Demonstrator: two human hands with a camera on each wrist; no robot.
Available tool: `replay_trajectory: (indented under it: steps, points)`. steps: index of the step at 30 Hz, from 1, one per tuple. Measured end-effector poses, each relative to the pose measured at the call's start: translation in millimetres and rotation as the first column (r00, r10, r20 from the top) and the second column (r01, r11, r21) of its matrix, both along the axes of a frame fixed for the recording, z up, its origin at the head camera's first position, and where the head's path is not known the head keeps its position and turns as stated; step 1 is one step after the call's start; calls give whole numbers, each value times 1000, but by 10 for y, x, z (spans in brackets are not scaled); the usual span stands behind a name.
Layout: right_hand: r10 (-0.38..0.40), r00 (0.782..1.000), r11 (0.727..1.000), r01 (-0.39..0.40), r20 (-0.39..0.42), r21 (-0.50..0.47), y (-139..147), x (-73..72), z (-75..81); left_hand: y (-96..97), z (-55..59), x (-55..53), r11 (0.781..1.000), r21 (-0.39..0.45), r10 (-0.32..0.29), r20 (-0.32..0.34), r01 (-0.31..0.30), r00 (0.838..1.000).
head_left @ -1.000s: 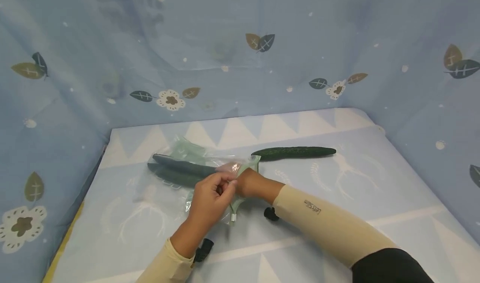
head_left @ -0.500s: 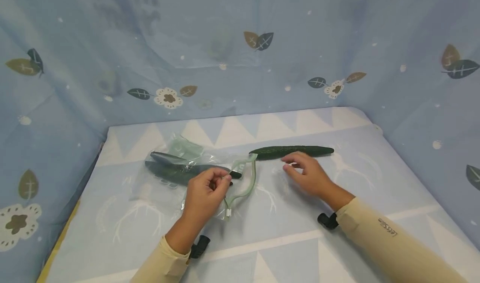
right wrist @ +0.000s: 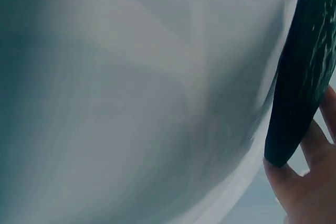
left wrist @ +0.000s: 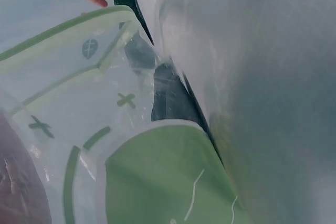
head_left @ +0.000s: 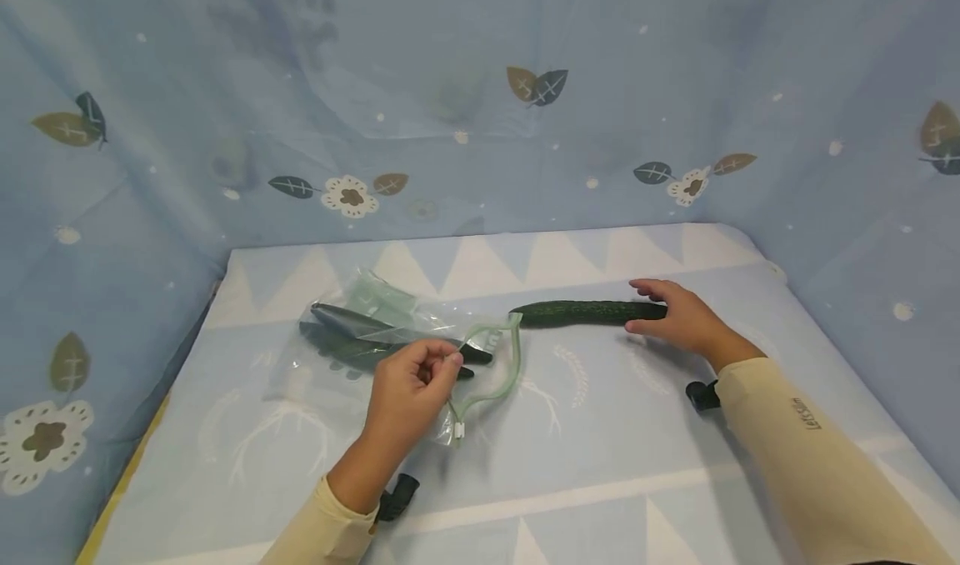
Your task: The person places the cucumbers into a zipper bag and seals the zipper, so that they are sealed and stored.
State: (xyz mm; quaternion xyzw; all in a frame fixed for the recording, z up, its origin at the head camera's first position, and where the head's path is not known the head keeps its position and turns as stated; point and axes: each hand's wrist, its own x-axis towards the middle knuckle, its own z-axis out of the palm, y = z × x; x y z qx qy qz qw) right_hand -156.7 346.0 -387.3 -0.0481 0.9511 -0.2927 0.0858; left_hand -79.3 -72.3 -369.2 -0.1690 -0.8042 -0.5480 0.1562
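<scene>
A clear zip bag point(head_left: 322, 382) with green trim lies at the left of the table, its green-edged mouth facing right. Inside it are two dark green cucumbers point(head_left: 478, 354), their ends near the mouth. My left hand point(head_left: 408, 390) pinches the near edge of the mouth between thumb and fingertips, beside a white zip slider point(head_left: 459, 430). A third cucumber point(head_left: 577, 312) lies outside, its left end right at the far corner of the mouth. My right hand point(head_left: 686, 323) is spread about its right end, thumb on the near side. The right wrist view shows those fingers point(right wrist: 315, 140) alongside the cucumber point(right wrist: 302, 72).
The table point(head_left: 585, 465) has a pale blue and white patterned cover. Blue patterned cloth point(head_left: 450, 115) hangs behind it and at both sides. A small black wrist mount point(head_left: 397, 497) shows under the left wrist, and another black mount point(head_left: 702, 396) under the right.
My right hand has come out of the bag and moved right to the loose cucumber's far end. The left hand has kept its pinch on the bag's mouth, and the two bagged cucumbers now show uncovered.
</scene>
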Motion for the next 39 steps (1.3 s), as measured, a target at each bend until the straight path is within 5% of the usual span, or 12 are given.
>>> replay_trajectory:
  steps: [7,15,20,29,35,39]
  points:
    - [8,999,998,-10,39,70,1,14,14,10,24,4,1000,5,7,11,-7,1000]
    - [135,991,970,-129,-12,208,-2,129,-37,25,14,12,1000,2,6,30,-6,1000]
    - [167,986,963,-158,-25,219,-5,332,31,32,11,23,1000,2,29,40,-29,999]
    - [88,996,988,-92,34,122,33,851,441,73,37,-17,998,-14,54,19,-54,998]
    - [168,984,976,-158,-60,150,-179,1193,604,65,69,-17,998,-27,62,53,-60,997]
    - [201,979,972,-196,-24,131,-391,1310,642,69,80,-6,998,-16,55,44,-54,998]
